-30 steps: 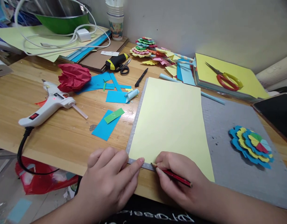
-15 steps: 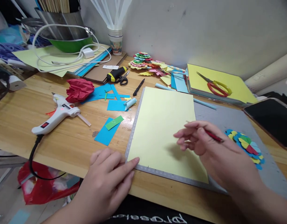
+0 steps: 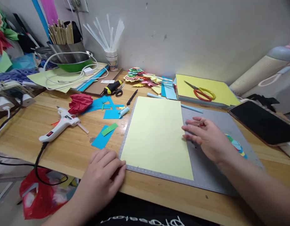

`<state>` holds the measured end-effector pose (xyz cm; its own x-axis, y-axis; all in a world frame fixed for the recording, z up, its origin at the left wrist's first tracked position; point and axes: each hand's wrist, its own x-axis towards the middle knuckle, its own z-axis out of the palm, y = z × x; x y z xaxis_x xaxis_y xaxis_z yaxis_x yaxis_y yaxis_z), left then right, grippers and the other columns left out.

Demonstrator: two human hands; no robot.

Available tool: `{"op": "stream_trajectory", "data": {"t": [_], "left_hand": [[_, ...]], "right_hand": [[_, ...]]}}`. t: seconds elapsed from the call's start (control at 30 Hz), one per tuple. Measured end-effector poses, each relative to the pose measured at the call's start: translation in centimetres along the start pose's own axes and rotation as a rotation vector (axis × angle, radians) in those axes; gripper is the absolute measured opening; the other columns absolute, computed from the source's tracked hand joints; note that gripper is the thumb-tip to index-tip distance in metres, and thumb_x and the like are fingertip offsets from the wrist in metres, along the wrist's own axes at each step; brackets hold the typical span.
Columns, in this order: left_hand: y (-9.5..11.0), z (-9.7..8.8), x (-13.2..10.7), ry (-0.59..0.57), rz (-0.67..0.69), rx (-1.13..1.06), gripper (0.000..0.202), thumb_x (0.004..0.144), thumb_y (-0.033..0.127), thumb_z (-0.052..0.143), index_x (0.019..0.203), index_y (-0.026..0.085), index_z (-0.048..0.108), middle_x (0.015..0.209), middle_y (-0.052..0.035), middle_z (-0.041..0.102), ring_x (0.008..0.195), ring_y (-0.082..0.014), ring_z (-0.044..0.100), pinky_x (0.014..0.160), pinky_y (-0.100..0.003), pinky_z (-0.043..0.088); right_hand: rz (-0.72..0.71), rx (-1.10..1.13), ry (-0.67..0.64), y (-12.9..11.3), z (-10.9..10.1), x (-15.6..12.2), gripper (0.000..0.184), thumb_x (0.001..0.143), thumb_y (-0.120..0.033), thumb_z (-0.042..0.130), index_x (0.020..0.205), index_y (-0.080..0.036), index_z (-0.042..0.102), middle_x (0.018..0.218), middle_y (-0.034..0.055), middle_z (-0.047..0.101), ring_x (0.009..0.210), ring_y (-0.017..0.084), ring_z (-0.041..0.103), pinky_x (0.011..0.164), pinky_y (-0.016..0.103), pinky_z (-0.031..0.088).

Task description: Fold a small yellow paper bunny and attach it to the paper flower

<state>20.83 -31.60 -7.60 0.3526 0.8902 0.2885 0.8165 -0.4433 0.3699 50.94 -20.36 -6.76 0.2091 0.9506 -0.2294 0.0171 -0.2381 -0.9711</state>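
Observation:
A sheet of pale yellow paper (image 3: 156, 138) lies on a grey cutting mat (image 3: 206, 175). By its lower left corner rests my left hand (image 3: 104, 169), fingers loosely bent, gripping nothing I can see; its index fingertip is at the corner. At the paper's right edge is my right hand (image 3: 206, 136), fingers stretched forward. A thin red pen-like stick (image 3: 201, 125) shows between its fingers, mostly hidden, so its exact kind is unclear. Partly behind the right wrist, a layered paper flower (image 3: 236, 146) in blue, yellow and green lies on the mat.
To the left are a white hot glue gun (image 3: 62, 124), crumpled red paper (image 3: 80, 103) and blue paper strips (image 3: 102, 138). A black pen (image 3: 132, 97) lies above the mat. Scissors (image 3: 201, 92) rest on a yellow paper stack (image 3: 220, 91); a phone (image 3: 265, 121) is at right.
My right hand has moved from above the paper to its right edge, the red stick turning mostly out of sight. My left index finger has bent back toward the corner. The view has shifted.

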Motion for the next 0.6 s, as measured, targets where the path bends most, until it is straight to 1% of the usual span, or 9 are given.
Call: {"op": "stream_trajectory", "data": {"t": [0.07, 0.1, 0.2, 0.27, 0.3, 0.4, 0.47, 0.53, 0.6], "left_hand": [[0.2, 0.0, 0.0, -0.003, -0.018, 0.007, 0.015, 0.09, 0.017, 0.051, 0.078, 0.016, 0.062, 0.072, -0.0027, 0.055, 0.073, -0.0187, 0.047, 0.07, -0.035, 0.033], [0.3, 0.1, 0.0, -0.002, -0.029, 0.011, 0.016, 0.09, 0.017, 0.051, 0.078, 0.016, 0.061, 0.071, -0.0026, 0.054, 0.073, -0.0188, 0.047, 0.07, -0.035, 0.033], [0.6, 0.3, 0.1, -0.002, -0.069, 0.025, 0.018, 0.09, 0.019, 0.05, 0.075, 0.016, 0.059, 0.07, -0.0023, 0.054, 0.072, -0.0188, 0.048, 0.07, -0.035, 0.033], [0.8, 0.4, 0.1, -0.004, -0.099, 0.039, 0.019, 0.091, 0.021, 0.05, 0.074, 0.016, 0.058, 0.07, -0.0021, 0.053, 0.072, -0.0187, 0.048, 0.069, -0.034, 0.033], [0.9, 0.5, 0.2, -0.004, -0.115, 0.047, 0.02, 0.091, 0.022, 0.049, 0.073, 0.016, 0.057, 0.07, -0.002, 0.053, 0.071, -0.0187, 0.048, 0.069, -0.034, 0.034], [1.2, 0.5, 0.4, -0.001, -0.156, 0.076, 0.023, 0.091, 0.024, 0.049, 0.069, 0.017, 0.054, 0.068, -0.0013, 0.052, 0.07, -0.0186, 0.048, 0.068, -0.034, 0.034], [1.4, 0.5, 0.6, -0.009, -0.177, 0.095, 0.025, 0.091, 0.026, 0.048, 0.068, 0.018, 0.053, 0.068, -0.001, 0.052, 0.069, -0.0186, 0.049, 0.068, -0.034, 0.034], [1.7, 0.4, 0.9, -0.022, -0.195, 0.113, 0.026, 0.09, 0.027, 0.047, 0.066, 0.018, 0.053, 0.067, -0.0008, 0.052, 0.068, -0.0189, 0.049, 0.067, -0.034, 0.034], [1.9, 0.5, 1.3, -0.041, -0.22, 0.126, 0.028, 0.09, 0.029, 0.047, 0.065, 0.019, 0.053, 0.066, -0.0009, 0.053, 0.069, -0.0196, 0.049, 0.067, -0.035, 0.034]], "right_hand": [[0.014, -0.022, -0.01, 0.1, 0.1, 0.8, 0.054, 0.059, -0.03, 0.08, 0.103, -0.024, 0.048, 0.107, 0.0062, 0.058, 0.101, 0.024, 0.062, 0.068, 0.033, 0.06], [0.004, -0.034, -0.015, 0.1, 0.1, 1.3, 0.053, 0.06, -0.029, 0.079, 0.103, -0.024, 0.048, 0.106, 0.0064, 0.059, 0.101, 0.024, 0.062, 0.069, 0.034, 0.059], [-0.042, -0.053, 0.015, -0.2, 0.2, 2.9, 0.05, 0.064, -0.028, 0.075, 0.104, -0.025, 0.046, 0.114, 0.0073, 0.057, 0.109, 0.024, 0.059, 0.076, 0.033, 0.059], [-0.039, -0.055, 0.024, -0.6, 0.3, 3.9, 0.046, 0.067, -0.029, 0.072, 0.103, -0.026, 0.045, 0.117, 0.0073, 0.054, 0.11, 0.023, 0.058, 0.074, 0.032, 0.059], [-0.024, -0.054, 0.012, -0.8, 0.3, 4.3, 0.043, 0.068, -0.029, 0.071, 0.102, -0.026, 0.045, 0.115, 0.0072, 0.055, 0.107, 0.023, 0.06, 0.071, 0.031, 0.059], [0.032, -0.063, -0.074, -1.3, 0.3, 5.1, 0.037, 0.069, -0.028, 0.069, 0.096, -0.024, 0.045, 0.098, 0.0059, 0.06, 0.084, 0.019, 0.065, 0.055, 0.027, 0.055], [0.045, -0.093, -0.149, -1.4, 0.3, 5.3, 0.035, 0.067, -0.026, 0.07, 0.093, -0.022, 0.047, 0.084, 0.004, 0.062, 0.068, 0.016, 0.063, 0.045, 0.023, 0.046], [0.033, -0.14, -0.247, -1.2, 0.4, 5.2, 0.032, 0.065, -0.024, 0.072, 0.088, -0.02, 0.051, 0.072, 0.0018, 0.061, 0.058, 0.014, 0.059, 0.04, 0.021, 0.039], [-0.009, -0.176, -0.348, -1.1, 0.6, 5.0, 0.028, 0.062, -0.021, 0.074, 0.081, -0.019, 0.052, 0.066, -0.0002, 0.06, 0.056, 0.013, 0.057, 0.042, 0.021, 0.039]]}}
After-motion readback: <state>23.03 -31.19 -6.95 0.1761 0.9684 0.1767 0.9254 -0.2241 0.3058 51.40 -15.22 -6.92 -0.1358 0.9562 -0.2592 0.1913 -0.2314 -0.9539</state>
